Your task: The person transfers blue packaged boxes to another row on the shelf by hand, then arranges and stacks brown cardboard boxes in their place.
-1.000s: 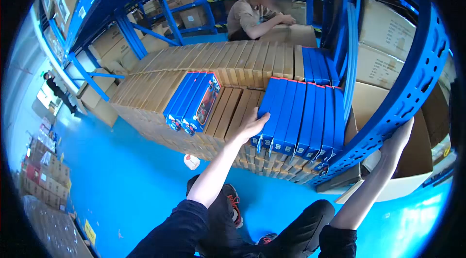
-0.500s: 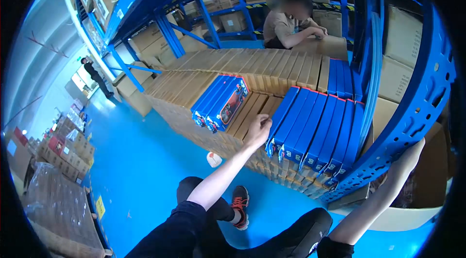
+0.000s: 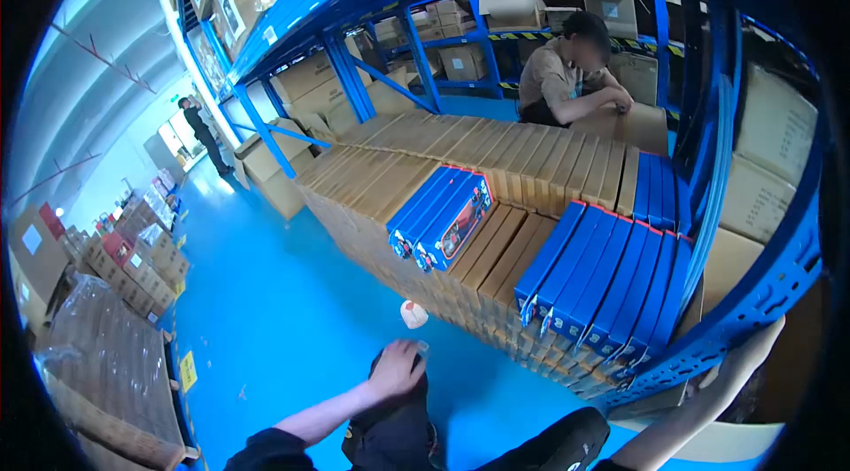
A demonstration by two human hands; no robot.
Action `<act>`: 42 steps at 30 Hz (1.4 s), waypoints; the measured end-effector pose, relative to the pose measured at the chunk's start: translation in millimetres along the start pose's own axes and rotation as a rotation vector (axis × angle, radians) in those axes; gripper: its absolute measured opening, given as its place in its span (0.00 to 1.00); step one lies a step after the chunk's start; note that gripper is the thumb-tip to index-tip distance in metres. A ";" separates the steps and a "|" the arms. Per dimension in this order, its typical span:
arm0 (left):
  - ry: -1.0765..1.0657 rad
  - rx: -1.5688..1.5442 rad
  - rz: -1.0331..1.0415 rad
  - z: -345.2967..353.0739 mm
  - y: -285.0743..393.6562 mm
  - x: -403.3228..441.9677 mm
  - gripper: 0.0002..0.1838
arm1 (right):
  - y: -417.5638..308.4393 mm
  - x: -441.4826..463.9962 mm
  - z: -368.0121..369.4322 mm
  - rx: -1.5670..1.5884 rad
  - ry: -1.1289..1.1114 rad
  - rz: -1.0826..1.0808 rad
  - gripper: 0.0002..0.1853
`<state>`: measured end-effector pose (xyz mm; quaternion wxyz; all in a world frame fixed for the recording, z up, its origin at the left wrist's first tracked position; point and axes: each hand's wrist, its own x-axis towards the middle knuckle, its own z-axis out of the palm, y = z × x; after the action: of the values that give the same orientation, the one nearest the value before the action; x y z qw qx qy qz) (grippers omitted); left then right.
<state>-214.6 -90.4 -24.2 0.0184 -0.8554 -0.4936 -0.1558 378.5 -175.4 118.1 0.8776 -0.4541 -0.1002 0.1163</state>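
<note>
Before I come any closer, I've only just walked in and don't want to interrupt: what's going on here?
The person's left hand is over their dark-trousered leg; whether it holds anything is unclear. Their right hand is at the blue perforated metal upright. Ahead, a row of slim blue cardboard boxes stands at the right, a smaller group of blue boxes at the left, with slim brown cardboard boxes between. Beyond, a tan-shirted co-worker has their hands at a brown cardboard box.
</note>
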 end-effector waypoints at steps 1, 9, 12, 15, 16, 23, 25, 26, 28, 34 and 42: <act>-0.057 0.104 0.004 -1.2 3.5 -38.6 0.26 | -6.3 -7.3 3.3 -0.020 0.007 0.004 0.21; -0.155 0.037 -0.588 -27.6 57.1 -146.2 0.32 | -8.4 8.7 -13.6 -0.024 -0.013 -0.077 0.21; -0.346 -0.016 -0.570 16.6 10.7 -149.0 0.41 | -1.2 29.2 -29.3 -0.043 -0.047 -0.135 0.22; -0.245 -0.298 -0.597 24.0 -21.9 -134.8 0.46 | -3.9 30.2 -29.7 -0.034 -0.043 -0.128 0.22; -0.228 -0.350 -0.711 29.8 -31.6 -130.0 0.48 | -6.4 30.8 -31.6 -0.018 -0.045 -0.095 0.21; -0.404 -0.395 -0.676 49.5 -59.2 -110.8 0.46 | -18.2 28.1 -27.1 -0.003 -0.050 -0.009 0.21; -0.404 -0.402 -0.651 49.2 -60.7 -104.8 0.46 | -21.3 15.6 -8.9 0.020 -0.001 -0.023 0.21; -0.413 -0.403 -0.636 48.4 -61.2 -103.9 0.45 | -23.5 8.7 -1.0 0.024 0.035 -0.029 0.21; -0.411 -0.340 -0.559 47.7 -60.6 -99.9 0.46 | -22.9 8.9 2.8 0.001 0.063 -0.083 0.22; -0.407 -0.072 -0.164 49.6 -50.6 -89.6 0.39 | 4.5 -7.3 -60.1 -0.871 0.035 -0.678 0.26; -0.391 -0.309 -0.093 38.9 -73.2 -69.5 0.25 | 125.8 -337.1 -134.7 -1.564 -0.442 0.117 0.21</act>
<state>-299.4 -104.0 -89.9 -0.2156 -0.8383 -0.4969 -0.0618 81.0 -308.7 -85.2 0.2593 -0.9066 -0.2996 0.1452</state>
